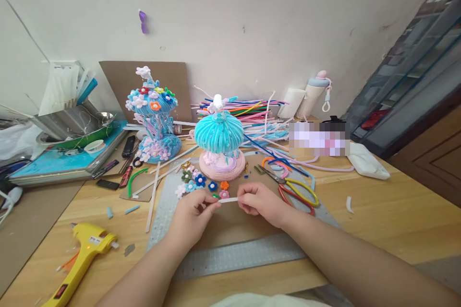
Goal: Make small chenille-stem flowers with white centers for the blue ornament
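Note:
Between my two hands a short white pipe cleaner (229, 200) is stretched level above the cutting mat (248, 253). My left hand (194, 213) pinches its left end between thumb and forefinger. The other end is in the closed fingers of my right hand (261, 204). Just beyond my hands lie small fuzzy flowers, among them a pink flower (224, 194), an orange flower (224, 185) and a blue flower (212, 185). Behind them stands a turquoise domed pipe-cleaner piece (219, 133) on a round pink base (222, 165).
Scissors (300, 192) with yellow and red handles lie right of my hands. A yellow glue gun (84, 259) rests at the front left. A flower-topped blue pipe-cleaner piece (153, 105) stands at the back left. Bundled pipe cleaners (248, 110) lie along the wall.

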{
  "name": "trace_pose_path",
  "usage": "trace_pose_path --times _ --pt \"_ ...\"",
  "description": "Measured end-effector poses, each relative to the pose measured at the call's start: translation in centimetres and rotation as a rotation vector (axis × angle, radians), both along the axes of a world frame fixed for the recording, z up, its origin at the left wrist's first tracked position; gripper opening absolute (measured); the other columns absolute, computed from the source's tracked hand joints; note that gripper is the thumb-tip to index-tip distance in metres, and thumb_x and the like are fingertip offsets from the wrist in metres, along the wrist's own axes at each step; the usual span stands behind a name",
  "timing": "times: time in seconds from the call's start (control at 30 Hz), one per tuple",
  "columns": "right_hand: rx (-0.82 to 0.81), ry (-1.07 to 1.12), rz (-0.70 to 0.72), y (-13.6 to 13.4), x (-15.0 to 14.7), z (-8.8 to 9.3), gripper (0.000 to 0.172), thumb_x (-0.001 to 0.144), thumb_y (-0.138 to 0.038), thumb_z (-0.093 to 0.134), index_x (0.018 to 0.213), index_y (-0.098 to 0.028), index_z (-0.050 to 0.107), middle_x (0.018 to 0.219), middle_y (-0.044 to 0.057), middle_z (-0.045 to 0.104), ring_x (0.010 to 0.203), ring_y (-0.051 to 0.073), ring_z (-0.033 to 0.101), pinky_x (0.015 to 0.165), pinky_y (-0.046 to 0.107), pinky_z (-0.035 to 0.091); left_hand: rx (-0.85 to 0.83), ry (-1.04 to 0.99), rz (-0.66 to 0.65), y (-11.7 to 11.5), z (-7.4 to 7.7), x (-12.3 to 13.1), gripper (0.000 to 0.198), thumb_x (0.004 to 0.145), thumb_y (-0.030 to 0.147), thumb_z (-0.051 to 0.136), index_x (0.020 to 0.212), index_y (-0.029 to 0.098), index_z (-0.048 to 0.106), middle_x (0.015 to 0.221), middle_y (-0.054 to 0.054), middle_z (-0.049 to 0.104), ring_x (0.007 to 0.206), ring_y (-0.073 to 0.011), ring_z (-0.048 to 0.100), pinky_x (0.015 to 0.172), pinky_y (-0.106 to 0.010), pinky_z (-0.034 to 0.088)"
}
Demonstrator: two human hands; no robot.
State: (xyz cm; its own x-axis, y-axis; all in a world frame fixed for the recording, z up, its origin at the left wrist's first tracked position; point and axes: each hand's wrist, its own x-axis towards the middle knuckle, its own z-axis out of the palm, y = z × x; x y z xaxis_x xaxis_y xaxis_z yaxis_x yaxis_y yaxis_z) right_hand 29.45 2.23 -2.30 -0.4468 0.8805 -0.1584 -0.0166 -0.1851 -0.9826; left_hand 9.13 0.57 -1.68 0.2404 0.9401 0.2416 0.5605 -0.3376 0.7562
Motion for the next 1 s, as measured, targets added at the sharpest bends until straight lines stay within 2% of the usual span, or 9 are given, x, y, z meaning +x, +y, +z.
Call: trace_pose_path --times 0.23,0.4,0.47,0.6,0.7,0.77,0.87,0.93,1.0 --pt "0.136 -0.045 -0.007 -0.7 -0.4 0.3 0.012 0.064 -0.017 0.046 0.053 -0.016 0.048 0.045 -0.005 0.045 0.041 0.005 0.031 0.039 0.017 0.021 -0.27 -0.268 0.029 -0.1 -0.3 0.0 0.021 0.071 0.033 0.064 0.062 0.016 0.056 0.058 0.0 0.057 0.053 -0.012 0.048 0.051 -0.023 0.037" --pt "0.25 -0.152 -0.02 -0.5 -0.1 0.2 0.023 0.074 -0.034 0.05 0.061 -0.016 0.052 0.049 -0.002 0.05 0.041 0.008 0.04 0.039 0.02 0.029 -0.284 -0.297 0.027 0.0 -0.2 0.0 0.02 0.07 0.034 0.065 0.064 0.015 0.058 0.056 0.002 0.055 0.05 -0.0106 0.045 0.049 -0.022 0.034" --pt "0.352 -0.223 -0.148 0.2 0.9 0.4 0.029 0.081 -0.041 0.045 0.069 -0.016 0.055 0.053 -0.001 0.051 0.048 0.011 0.046 0.044 0.021 0.034 -0.234 -0.266 0.033 0.0 -0.1 0.0 0.019 0.072 0.033 0.065 0.066 0.016 0.06 0.059 0.001 0.057 0.053 -0.0108 0.046 0.051 -0.023 0.034" --pt "0.587 -0.391 -0.541 3.2 4.6 1.1 0.028 0.087 -0.041 0.039 0.084 -0.019 0.054 0.067 0.001 0.053 0.067 0.017 0.051 0.065 0.029 0.04 -0.13 -0.196 0.017 0.0 0.0 0.0 0.016 0.073 0.03 0.063 0.067 0.016 0.061 0.067 -0.002 0.062 0.061 -0.0132 0.051 0.056 -0.024 0.037" --pt "0.703 -0.507 -0.645 5.2 6.9 1.5 0.023 0.082 -0.037 0.048 0.08 -0.017 0.059 0.077 0.007 0.06 0.082 0.025 0.054 0.078 0.039 0.039 -0.096 -0.179 -0.012 0.1 0.0 0.0 0.015 0.074 0.028 0.062 0.066 0.016 0.061 0.068 -0.002 0.062 0.064 -0.0142 0.053 0.057 -0.024 0.038" --pt "0.773 -0.546 -0.668 5.1 6.9 1.7 0.021 0.081 -0.034 0.05 0.083 -0.017 0.061 0.091 0.011 0.062 0.096 0.028 0.052 0.087 0.044 0.035 -0.094 -0.171 -0.022 0.0 0.1 0.1 0.014 0.075 0.028 0.062 0.068 0.016 0.061 0.069 -0.002 0.062 0.064 -0.0141 0.054 0.056 -0.024 0.038" --pt "0.904 -0.545 -0.546 2.6 4.5 2.0 0.022 0.086 -0.031 0.045 0.093 -0.02 0.063 0.099 0.008 0.063 0.098 0.023 0.055 0.089 0.039 0.039 -0.113 -0.158 -0.023 -0.3 0.2 0.4 0.014 0.076 0.029 0.061 0.069 0.016 0.062 0.07 -0.002 0.063 0.063 -0.0133 0.053 0.055 -0.023 0.037" --pt "1.099 -0.559 -0.206 0.2 2.4 2.2 0.023 0.087 -0.03 0.048 0.105 -0.023 0.06 0.106 0.007 0.063 0.1 0.023 0.055 0.088 0.038 0.042 -0.129 -0.163 -0.029 -0.5 0.2 0.6 0.015 0.076 0.03 0.061 0.068 0.016 0.062 0.067 -0.001 0.062 0.06 -0.0126 0.051 0.054 -0.023 0.036" --pt "1.147 -0.632 0.009 -1.6 0.7 2.3 0.024 0.088 -0.029 0.049 0.109 -0.023 0.058 0.104 0.008 0.063 0.095 0.024 0.056 0.083 0.038 0.045 -0.154 -0.203 -0.046 -0.7 0.1 0.7 0.017 0.075 0.031 0.062 0.067 0.016 0.062 0.064 -0.001 0.061 0.059 -0.0119 0.05 0.053 -0.022 0.035"
